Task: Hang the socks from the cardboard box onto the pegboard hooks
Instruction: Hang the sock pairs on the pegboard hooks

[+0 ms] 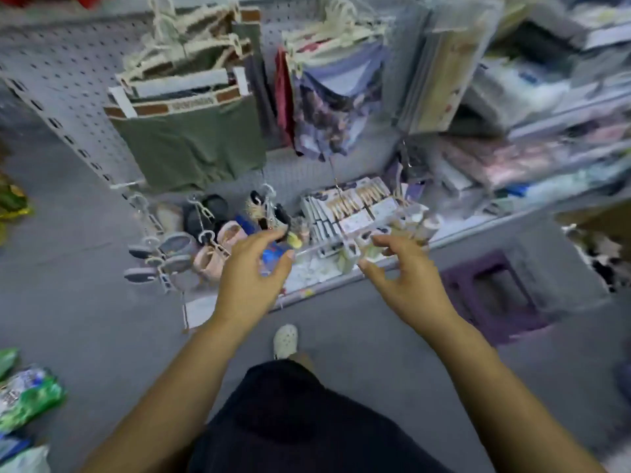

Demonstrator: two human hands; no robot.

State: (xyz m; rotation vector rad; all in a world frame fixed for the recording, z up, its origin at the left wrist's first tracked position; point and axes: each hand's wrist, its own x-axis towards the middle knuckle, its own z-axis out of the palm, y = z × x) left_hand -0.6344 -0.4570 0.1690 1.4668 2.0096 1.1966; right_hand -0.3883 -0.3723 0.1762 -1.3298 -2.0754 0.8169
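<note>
Centre frame, the left hand [252, 273] hangs loosely curled and empty. The right hand [408, 276] curls at a pale sock pack [350, 256] (blur hides whether it actually pinches it). A hurried reach could miss the pegboard [68, 80] at upper left, dropping the pack.

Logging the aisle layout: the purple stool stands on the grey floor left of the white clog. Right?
No. The head view shows the purple stool on the grey floor right of the white clog, not left.
</note>
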